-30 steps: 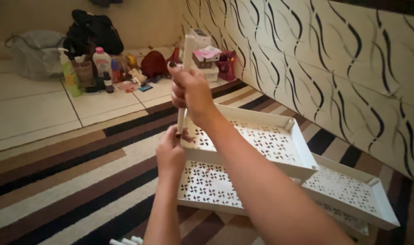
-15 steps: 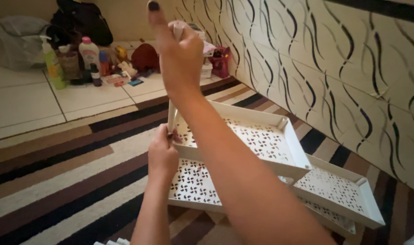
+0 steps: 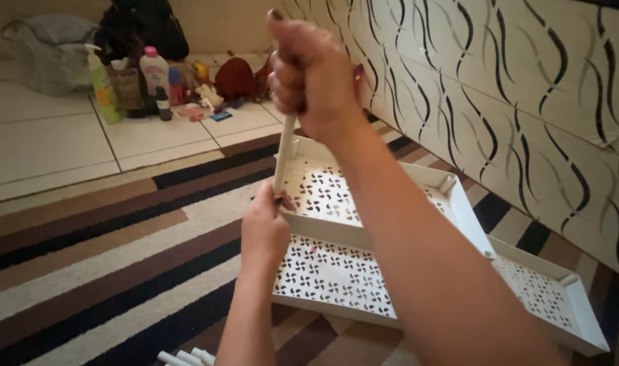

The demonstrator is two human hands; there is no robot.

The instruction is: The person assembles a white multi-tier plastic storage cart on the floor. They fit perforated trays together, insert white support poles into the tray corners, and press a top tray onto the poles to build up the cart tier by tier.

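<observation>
Gripping white pole (image 3: 284, 152) top: right hand (image 3: 313, 74), fist closed, frame centre-top. Left hand (image 3: 263, 227) clasps pole's foot at upper tray (image 3: 451, 203) corner. Axis near-upright.

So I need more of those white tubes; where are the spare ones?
The spare white tubes lie on the striped rug at the head view's bottom edge, just left of the left forearm.

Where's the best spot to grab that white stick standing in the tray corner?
Grip the slim white plastic pole on its bare middle, from the side. It stands nearly upright; the right hand wraps its top and the left hand steadies its foot.
</observation>
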